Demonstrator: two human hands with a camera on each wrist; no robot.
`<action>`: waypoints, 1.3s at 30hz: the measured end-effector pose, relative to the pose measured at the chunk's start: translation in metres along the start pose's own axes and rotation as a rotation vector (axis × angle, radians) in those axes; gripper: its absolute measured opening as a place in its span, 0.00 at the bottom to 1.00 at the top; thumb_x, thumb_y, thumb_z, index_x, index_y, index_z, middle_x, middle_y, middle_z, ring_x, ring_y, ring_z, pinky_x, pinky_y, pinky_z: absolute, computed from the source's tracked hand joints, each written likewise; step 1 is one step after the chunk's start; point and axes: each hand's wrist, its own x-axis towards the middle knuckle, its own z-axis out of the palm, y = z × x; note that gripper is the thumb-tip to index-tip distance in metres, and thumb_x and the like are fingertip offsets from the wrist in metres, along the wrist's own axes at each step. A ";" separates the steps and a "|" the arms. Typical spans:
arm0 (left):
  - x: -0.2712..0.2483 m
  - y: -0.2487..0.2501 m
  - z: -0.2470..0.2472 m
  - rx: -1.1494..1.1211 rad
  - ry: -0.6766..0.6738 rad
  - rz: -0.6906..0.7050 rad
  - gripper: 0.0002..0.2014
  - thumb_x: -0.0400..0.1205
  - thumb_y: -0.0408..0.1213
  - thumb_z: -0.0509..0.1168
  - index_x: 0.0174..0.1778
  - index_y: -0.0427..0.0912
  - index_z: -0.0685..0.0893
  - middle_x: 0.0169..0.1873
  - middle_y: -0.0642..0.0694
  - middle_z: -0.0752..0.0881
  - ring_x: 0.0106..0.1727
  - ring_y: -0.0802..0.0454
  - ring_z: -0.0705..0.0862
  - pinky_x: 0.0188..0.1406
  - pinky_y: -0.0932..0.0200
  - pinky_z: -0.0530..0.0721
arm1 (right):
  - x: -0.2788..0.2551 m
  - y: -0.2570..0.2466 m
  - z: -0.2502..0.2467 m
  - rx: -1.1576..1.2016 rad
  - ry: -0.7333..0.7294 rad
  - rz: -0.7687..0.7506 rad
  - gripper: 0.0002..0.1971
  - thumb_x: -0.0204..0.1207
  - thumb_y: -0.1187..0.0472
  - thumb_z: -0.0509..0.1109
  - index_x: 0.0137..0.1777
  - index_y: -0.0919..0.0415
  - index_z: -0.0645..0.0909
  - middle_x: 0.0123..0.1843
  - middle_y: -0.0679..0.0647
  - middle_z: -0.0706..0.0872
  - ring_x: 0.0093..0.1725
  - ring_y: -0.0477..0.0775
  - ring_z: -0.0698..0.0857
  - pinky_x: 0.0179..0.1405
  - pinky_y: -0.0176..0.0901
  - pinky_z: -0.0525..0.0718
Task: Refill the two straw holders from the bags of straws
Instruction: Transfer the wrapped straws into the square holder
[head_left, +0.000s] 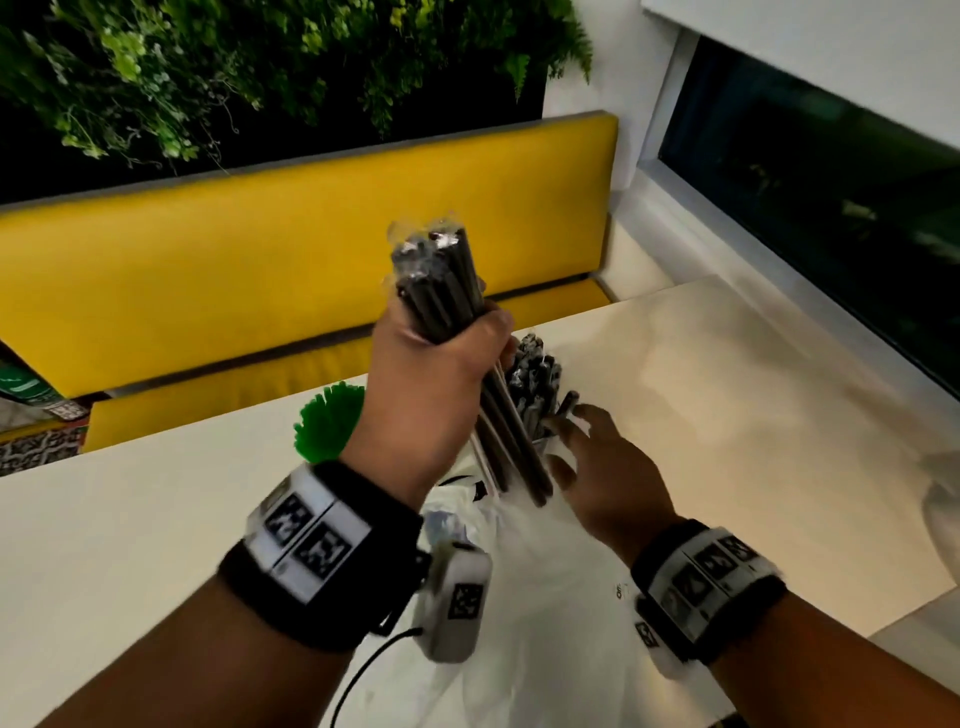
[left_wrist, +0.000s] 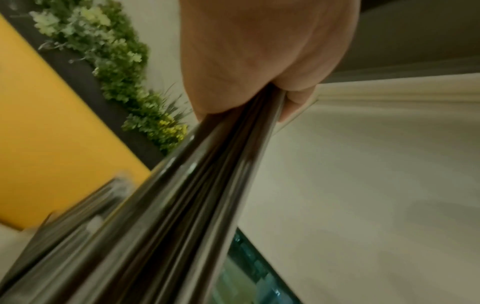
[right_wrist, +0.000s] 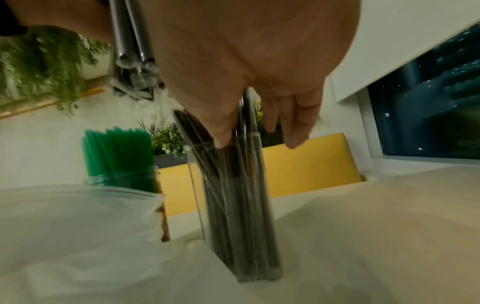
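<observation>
The left hand (head_left: 436, 364) grips a bundle of black straws (head_left: 447, 280) above the table (head_left: 727, 415). The right hand (head_left: 608, 467), fingers spread, touches the clear holder (right_wrist: 233, 205) of black straws, beside the green straws (right_wrist: 116, 152) and a bag (head_left: 519, 571).

The bundle of straws (head_left: 441, 291) is sitting in the left hand (head_left: 431, 374), tilting over the clear holder (right_wrist: 233, 205), which is standing just beyond the right hand (head_left: 608, 467). A second holder (right_wrist: 122, 181) is standing left of both hands, a bag (head_left: 519, 571) lying beneath them.
</observation>
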 end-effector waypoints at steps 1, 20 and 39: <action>0.008 -0.012 0.004 -0.008 0.051 -0.057 0.06 0.76 0.31 0.71 0.44 0.45 0.81 0.32 0.43 0.84 0.37 0.38 0.86 0.42 0.30 0.87 | 0.006 0.000 0.002 -0.009 -0.030 0.019 0.20 0.82 0.46 0.61 0.74 0.41 0.73 0.81 0.52 0.66 0.55 0.56 0.87 0.55 0.49 0.85; 0.038 -0.115 0.009 0.440 0.042 -0.027 0.23 0.72 0.60 0.71 0.55 0.47 0.86 0.46 0.51 0.89 0.51 0.52 0.89 0.52 0.51 0.89 | 0.033 0.006 -0.002 -0.075 -0.003 -0.108 0.17 0.81 0.44 0.57 0.51 0.46 0.87 0.46 0.48 0.90 0.45 0.55 0.86 0.42 0.48 0.81; 0.053 -0.013 0.000 0.547 -0.295 0.058 0.46 0.75 0.68 0.67 0.86 0.54 0.57 0.81 0.55 0.69 0.80 0.58 0.68 0.76 0.52 0.71 | 0.037 0.006 0.007 -0.149 0.051 -0.117 0.18 0.81 0.42 0.57 0.49 0.47 0.86 0.43 0.51 0.89 0.42 0.54 0.85 0.34 0.44 0.69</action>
